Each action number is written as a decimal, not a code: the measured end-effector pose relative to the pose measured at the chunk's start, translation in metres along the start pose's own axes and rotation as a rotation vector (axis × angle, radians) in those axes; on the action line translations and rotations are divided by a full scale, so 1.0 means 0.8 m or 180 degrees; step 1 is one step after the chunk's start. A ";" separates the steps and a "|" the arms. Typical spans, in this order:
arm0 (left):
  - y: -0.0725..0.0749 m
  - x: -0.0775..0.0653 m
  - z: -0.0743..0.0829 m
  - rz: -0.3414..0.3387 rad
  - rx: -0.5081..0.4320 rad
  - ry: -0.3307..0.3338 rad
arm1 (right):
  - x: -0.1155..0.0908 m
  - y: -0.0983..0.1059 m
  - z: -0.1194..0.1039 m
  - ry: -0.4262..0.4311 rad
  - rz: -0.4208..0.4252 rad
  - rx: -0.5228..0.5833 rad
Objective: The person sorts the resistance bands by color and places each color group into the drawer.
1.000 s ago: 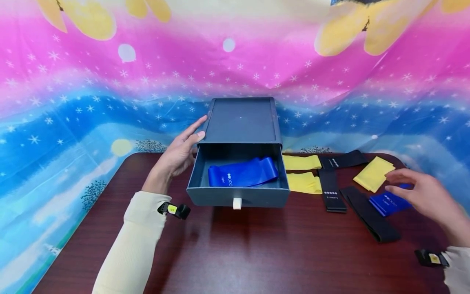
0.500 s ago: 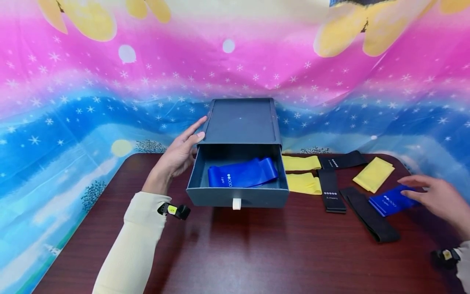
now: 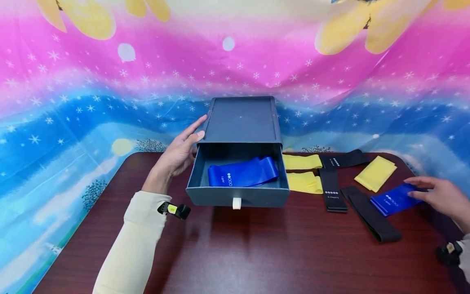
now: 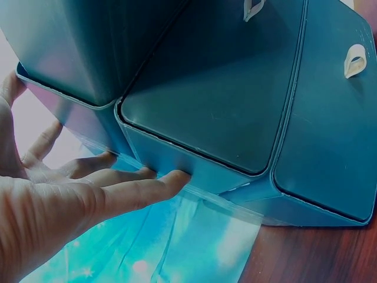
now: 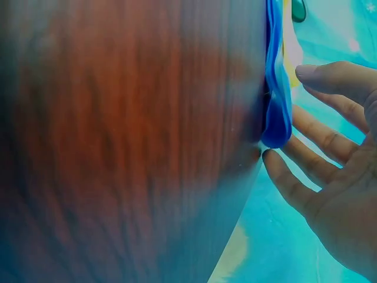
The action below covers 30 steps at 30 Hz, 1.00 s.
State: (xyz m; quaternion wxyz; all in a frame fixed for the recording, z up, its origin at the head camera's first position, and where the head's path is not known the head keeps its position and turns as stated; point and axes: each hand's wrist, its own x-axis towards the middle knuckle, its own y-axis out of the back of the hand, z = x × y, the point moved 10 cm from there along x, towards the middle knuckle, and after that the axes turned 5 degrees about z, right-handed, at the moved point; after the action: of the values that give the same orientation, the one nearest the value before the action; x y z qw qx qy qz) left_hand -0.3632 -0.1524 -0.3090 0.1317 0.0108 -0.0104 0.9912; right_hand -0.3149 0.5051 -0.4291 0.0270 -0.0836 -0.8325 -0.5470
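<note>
My left hand point(image 3: 174, 157) rests against the left side of a dark grey drawer unit point(image 3: 240, 118), its fingers straight along the wall in the left wrist view. The pulled-out top drawer point(image 3: 257, 199) holds a blue resistance band point(image 3: 242, 173) marked "Light". At the far right, my right hand point(image 3: 442, 200) is at the right end of a folded blue resistance band point(image 3: 394, 199) on the table. In the right wrist view its thumb and fingers stand spread around the end of that band point(image 5: 275, 112), without a visible pinch.
Right of the unit lie two yellow bands point(image 3: 302, 182), several black bands point(image 3: 333, 190) and a folded yellow band point(image 3: 375, 173). Two shut drawers point(image 4: 206, 88) sit below the top one. A patterned cloth point(image 3: 176, 73) hangs behind the brown table point(image 3: 235, 253).
My right hand has moved to the right, from over the blue band to its right end, uncovering more of it. My left hand has kept its place on the unit.
</note>
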 end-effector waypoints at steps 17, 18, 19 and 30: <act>-0.001 0.000 0.001 0.0008 0.0045 -0.0012 | 0.009 -0.001 0.012 0.0046 -0.0141 -0.0053; -0.001 0.000 0.001 0.0003 0.0043 -0.0009 | 0.008 -0.001 0.012 0.0051 -0.0159 -0.0058; -0.001 0.000 0.000 0.0000 0.0042 -0.0007 | 0.008 -0.002 0.011 0.0054 -0.0169 -0.0061; -0.001 0.000 -0.001 -0.0016 0.0010 -0.0002 | 0.003 0.003 -0.002 0.0069 -0.0263 -0.0014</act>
State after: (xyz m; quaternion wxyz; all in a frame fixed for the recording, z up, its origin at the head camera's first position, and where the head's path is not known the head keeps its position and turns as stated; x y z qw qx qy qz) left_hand -0.3631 -0.1516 -0.3097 0.1342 0.0113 -0.0089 0.9909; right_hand -0.3169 0.5046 -0.4255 0.0132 -0.0432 -0.8337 -0.5503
